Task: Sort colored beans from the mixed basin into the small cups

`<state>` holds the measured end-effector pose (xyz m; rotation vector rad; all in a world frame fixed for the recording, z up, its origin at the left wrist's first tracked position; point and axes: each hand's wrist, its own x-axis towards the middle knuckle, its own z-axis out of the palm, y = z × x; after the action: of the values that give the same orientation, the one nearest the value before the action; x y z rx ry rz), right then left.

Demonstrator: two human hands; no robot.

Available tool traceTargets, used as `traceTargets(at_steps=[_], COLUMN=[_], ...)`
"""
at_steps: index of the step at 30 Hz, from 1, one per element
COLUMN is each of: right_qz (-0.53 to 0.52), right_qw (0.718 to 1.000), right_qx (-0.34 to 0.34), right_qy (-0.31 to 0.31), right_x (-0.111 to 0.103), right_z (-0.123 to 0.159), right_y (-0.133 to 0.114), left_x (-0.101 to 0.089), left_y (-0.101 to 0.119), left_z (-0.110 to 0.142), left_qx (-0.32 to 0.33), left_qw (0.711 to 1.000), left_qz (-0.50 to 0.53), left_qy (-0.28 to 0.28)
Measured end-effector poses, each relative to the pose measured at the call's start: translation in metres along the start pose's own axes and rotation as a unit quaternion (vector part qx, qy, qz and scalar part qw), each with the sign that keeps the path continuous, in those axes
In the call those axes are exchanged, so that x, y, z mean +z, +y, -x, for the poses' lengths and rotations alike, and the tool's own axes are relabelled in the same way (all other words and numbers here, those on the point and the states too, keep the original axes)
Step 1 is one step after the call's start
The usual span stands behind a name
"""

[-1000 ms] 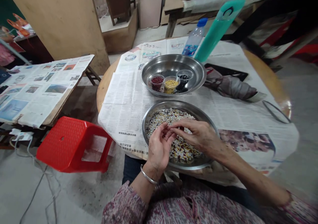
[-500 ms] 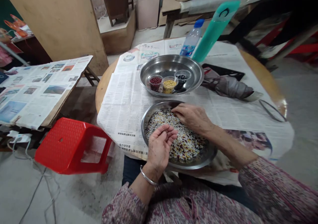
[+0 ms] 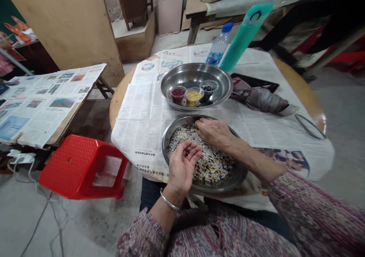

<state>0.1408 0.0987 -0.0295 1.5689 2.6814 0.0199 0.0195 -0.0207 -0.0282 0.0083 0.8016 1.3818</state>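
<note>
My left hand (image 3: 181,171) is cupped palm up over the near steel basin, with a few dark red beans (image 3: 186,152) in its palm. White grains mixed with yellow, red and dark ones (image 3: 212,169) cover the bottom of the near basin (image 3: 166,134). My right hand (image 3: 215,133) reaches in at the basin's far side, its fingertips pinched together at the grains; what lies between them is hidden. Beyond, a second steel basin (image 3: 219,76) holds clear cups of red beans (image 3: 178,94), yellow kernels (image 3: 194,96) and black beans (image 3: 209,88).
Newspaper (image 3: 137,116) covers the round table. A water bottle (image 3: 219,46) and a teal upright item (image 3: 245,36) stand behind the far basin. A folded grey umbrella (image 3: 259,99) lies at right. A red stool (image 3: 82,167) stands at left beside another newspaper-covered table (image 3: 42,101).
My left hand has opened a little, and red beans now show in its palm. My right hand has shifted slightly left over the grains, its fingers more curled.
</note>
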Motion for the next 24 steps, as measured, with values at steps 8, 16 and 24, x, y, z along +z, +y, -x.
traceTargets(at_steps=[8,16,24], right_qz=[-0.045,-0.013,-0.050], right_qw=[0.997,1.000,0.997], right_qx=[0.009,0.007,-0.023], right_qy=[0.067,0.019,0.060], right_x=[0.008,0.007,0.006], right_z=[0.016,0.043,0.022], right_y=[0.011,0.022,0.009], left_x=[-0.002,-0.001,-0.001], left_y=[0.000,0.000,0.000], left_z=[-0.001,0.000,-0.001], left_qx=[-0.008,-0.008,-0.009], left_qw=[1.000,1.000,1.000], left_qz=[0.006,-0.005,-0.010], left_qy=[-0.004,0.003,0.004])
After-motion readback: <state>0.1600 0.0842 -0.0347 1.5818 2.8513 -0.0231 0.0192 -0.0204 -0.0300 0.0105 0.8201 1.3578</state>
